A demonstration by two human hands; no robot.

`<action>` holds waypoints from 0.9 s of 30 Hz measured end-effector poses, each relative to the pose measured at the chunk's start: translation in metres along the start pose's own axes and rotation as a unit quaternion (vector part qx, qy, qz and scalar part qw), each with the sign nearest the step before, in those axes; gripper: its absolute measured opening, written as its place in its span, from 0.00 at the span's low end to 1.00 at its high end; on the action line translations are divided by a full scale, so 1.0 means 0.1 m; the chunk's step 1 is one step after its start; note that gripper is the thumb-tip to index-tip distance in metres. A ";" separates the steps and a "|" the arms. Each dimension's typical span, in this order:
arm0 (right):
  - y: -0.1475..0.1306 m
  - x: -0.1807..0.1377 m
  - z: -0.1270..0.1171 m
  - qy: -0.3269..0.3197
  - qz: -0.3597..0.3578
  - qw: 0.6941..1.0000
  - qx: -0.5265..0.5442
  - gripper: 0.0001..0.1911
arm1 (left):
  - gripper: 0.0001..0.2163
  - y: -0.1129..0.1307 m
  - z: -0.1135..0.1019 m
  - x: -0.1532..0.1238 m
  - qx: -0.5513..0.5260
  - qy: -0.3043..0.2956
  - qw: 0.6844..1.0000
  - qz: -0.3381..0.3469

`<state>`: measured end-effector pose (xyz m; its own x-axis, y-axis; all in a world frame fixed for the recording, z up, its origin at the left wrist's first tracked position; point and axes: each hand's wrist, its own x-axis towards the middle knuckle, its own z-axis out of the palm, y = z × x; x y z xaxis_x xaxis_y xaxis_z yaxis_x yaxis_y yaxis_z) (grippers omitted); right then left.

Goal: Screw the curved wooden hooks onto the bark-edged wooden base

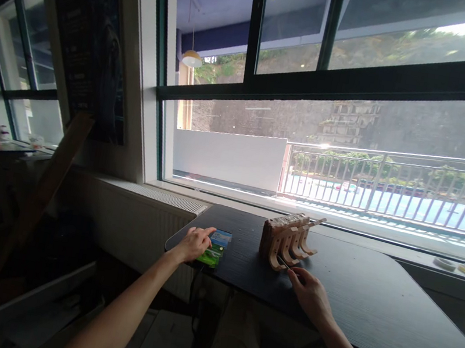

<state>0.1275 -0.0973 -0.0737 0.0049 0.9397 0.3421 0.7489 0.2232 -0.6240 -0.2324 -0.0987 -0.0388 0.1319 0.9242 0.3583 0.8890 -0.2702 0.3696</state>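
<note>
My left hand rests on a small green and blue packet at the left corner of the dark table, its fingers curled over the packet's near side. My right hand pinches a thin dark tool whose tip touches the base of a wooden model. The model is a light-brown block with several curved hook-like feet and stands at the table's middle, near the window.
A large window with a balcony railing outside runs along the far side of the table. Two rolls of tape lie on the sill at the right. A white radiator and a leaning wooden board are at the left.
</note>
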 end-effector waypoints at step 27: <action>0.01 -0.02 0.00 0.002 -0.003 1.000 0.006 0.22 | 0.18 -0.03 -0.09 -0.17 -0.006 0.057 0.998 0.019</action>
<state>0.1280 -0.0984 -0.0753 0.0039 0.9372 0.3488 0.7410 0.2315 -0.6303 -0.2413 -0.1157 -0.0383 0.1143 0.8770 0.4667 0.8789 -0.3082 0.3640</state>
